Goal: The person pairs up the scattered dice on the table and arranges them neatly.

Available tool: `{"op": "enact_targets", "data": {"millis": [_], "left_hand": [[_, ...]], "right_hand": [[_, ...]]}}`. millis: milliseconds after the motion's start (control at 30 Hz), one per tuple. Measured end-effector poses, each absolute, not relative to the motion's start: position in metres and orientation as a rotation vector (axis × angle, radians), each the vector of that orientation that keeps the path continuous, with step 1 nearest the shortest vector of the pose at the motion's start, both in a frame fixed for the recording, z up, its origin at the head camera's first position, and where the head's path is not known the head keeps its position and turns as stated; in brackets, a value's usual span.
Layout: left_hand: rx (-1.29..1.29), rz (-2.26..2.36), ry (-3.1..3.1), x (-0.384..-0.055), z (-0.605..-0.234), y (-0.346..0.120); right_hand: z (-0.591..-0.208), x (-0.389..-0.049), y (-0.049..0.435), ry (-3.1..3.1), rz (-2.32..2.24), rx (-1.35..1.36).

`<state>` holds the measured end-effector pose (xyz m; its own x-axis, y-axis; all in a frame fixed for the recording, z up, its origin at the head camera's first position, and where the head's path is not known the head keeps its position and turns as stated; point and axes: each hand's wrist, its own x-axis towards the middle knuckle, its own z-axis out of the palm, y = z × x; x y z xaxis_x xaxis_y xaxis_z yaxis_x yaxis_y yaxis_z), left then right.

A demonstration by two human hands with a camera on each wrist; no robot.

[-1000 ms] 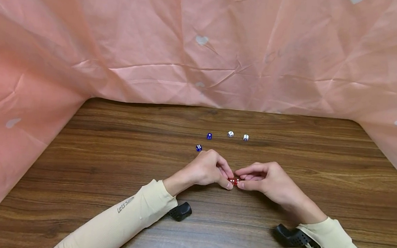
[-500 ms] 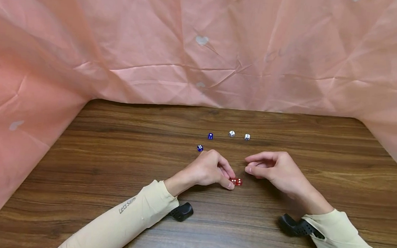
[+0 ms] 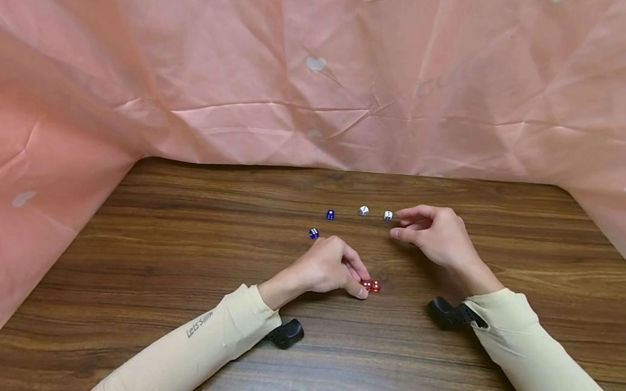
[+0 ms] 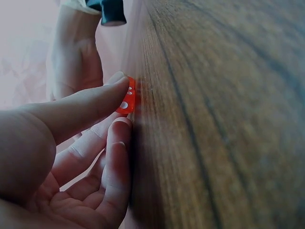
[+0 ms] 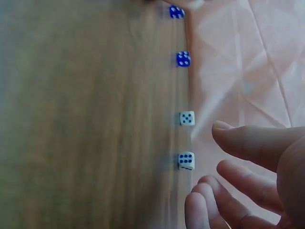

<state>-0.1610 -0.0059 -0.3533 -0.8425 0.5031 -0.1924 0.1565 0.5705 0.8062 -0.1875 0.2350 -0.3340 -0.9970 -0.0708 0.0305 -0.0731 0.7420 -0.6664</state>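
Two red dice [image 3: 376,286] lie side by side on the wooden table in the head view. My left hand [image 3: 330,266] pinches the left one of the pair between thumb and fingers; in the left wrist view a red die [image 4: 126,102] shows at the thumb tip. Farther back, my right hand [image 3: 438,237] hovers with thumb and fingers apart and nothing between them. Its fingertips are close to the right-hand white die [image 3: 388,216]. In the right wrist view that white die [image 5: 186,161] sits in front of the spread fingers.
Another white die [image 3: 363,211] stands to the left at the back. Two blue dice lie farther left, one blue die [image 3: 330,215] behind and one blue die [image 3: 314,233] near my left knuckles. A pink cloth [image 3: 320,99] walls the table's [image 3: 208,212] back and sides.
My right hand has let go of the right red die and moved back toward the white dice. The left hand has stayed at the red dice.
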Motion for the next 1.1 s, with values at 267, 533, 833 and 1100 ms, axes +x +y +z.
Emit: {"op": "enact_targets", "data": {"millis": [267, 533, 833, 1100], "left_hand": [[0.532, 1.176, 2.405, -0.161, -0.354, -0.006], [0.534, 1.192, 2.395, -0.161, -0.355, -0.005], [0.536, 1.169, 2.419, -0.162, -0.355, -0.008], [0.55, 1.171, 2.416, -0.161, -0.355, -0.006]], "right_hand": [[-0.338, -0.203, 0.235, -2.931, 1.171, 0.063], [-0.345, -0.209, 0.234, -2.95, 1.172, 0.021], [-0.348, -0.222, 0.23, -2.967, 1.122, 0.012], [-0.348, -0.23, 0.227, -2.995, 1.086, -0.022]]}}
